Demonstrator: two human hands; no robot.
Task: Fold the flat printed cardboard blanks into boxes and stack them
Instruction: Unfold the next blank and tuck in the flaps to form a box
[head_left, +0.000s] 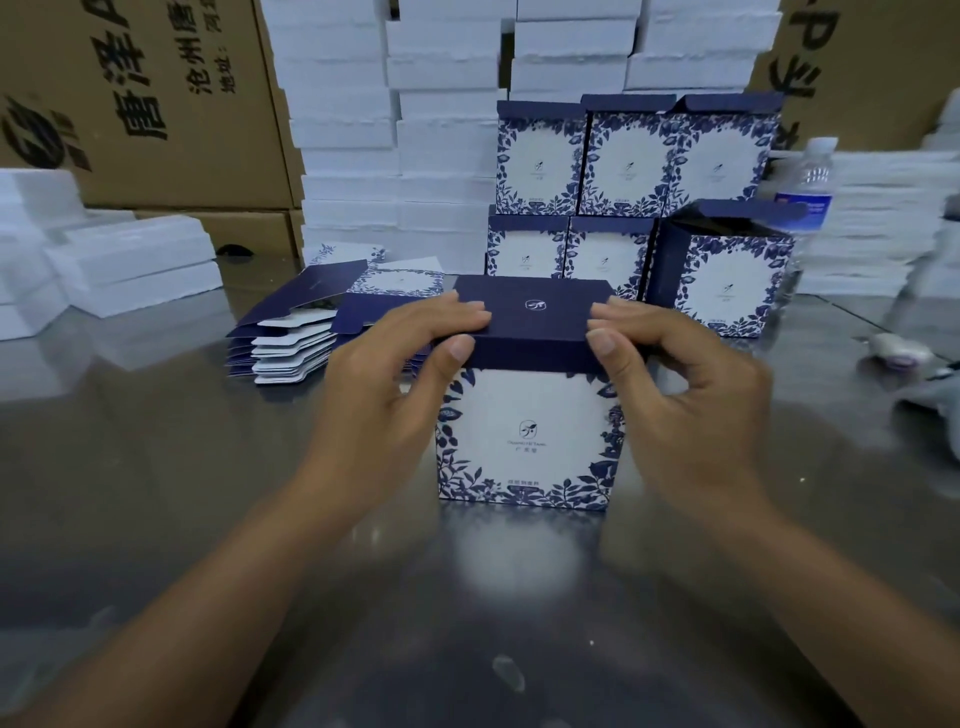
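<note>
A folded blue-and-white floral box (527, 436) stands upright on the steel table, its navy lid closed. My left hand (395, 364) grips the lid's left end, fingers on top and thumb on the front edge. My right hand (680, 374) pinches the lid's right end the same way. Behind it, finished boxes (631, 161) stand stacked in two rows, with one more box (727, 270) at the right, its top flap raised. A pile of flat printed blanks (311, 322) lies to the left.
White foam trays (395, 130) are stacked high behind the boxes and at both sides. Large brown cartons (145, 104) stand at the back left. A water bottle (805, 187) is behind the right box. Small grey items (898, 351) lie at the right.
</note>
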